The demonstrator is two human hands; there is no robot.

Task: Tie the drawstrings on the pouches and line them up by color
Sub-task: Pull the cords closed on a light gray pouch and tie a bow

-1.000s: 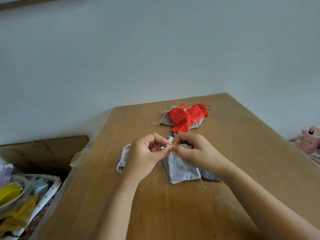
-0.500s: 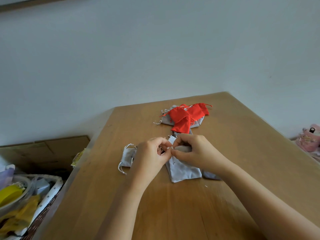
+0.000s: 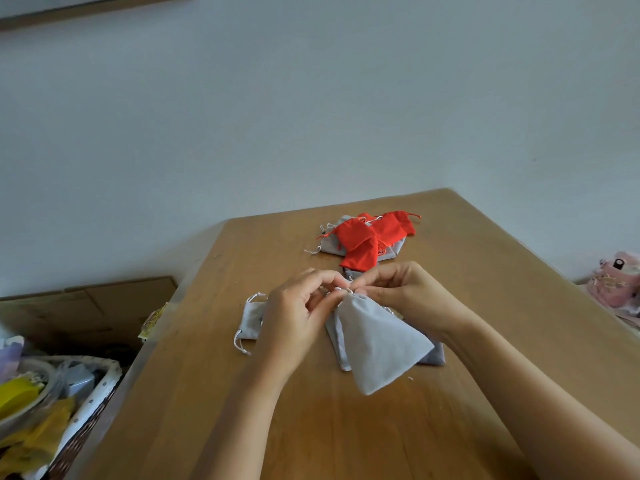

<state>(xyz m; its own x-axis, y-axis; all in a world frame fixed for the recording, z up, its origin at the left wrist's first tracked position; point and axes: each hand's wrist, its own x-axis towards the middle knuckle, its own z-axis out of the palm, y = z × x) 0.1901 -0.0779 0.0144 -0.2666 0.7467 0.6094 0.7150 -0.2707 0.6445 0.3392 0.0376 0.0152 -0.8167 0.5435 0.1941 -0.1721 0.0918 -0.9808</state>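
Both hands meet at the gathered neck of a pale grey fabric pouch [image 3: 377, 348]. The left hand [image 3: 298, 320] and the right hand [image 3: 412, 299] each have their fingers curled in, pinching the thin white drawstring [image 3: 346, 290] where it leaves the neck. The run of the cord between the fingertips is too small to read, so I cannot tell whether a knot has formed.

The pouch's long axis runs from the neck at its far end, right between the two hands, to its wide base on the near side, angled slightly right. Neither hand is closer to the neck. The flared body lies more on the right hand's side, over flat grey pouches [image 3: 434, 356] on the wooden surface [image 3: 485, 271]. Any tightening pull would likely go sideways, across that axis, with the cloth hanging free below.

Another small grey pouch [image 3: 252, 317] lies just left of the left hand, partly hidden by it. A mixed heap of red and grey pouches [image 3: 367, 237] sits farther back, apart from the hands and not lined up by colour.
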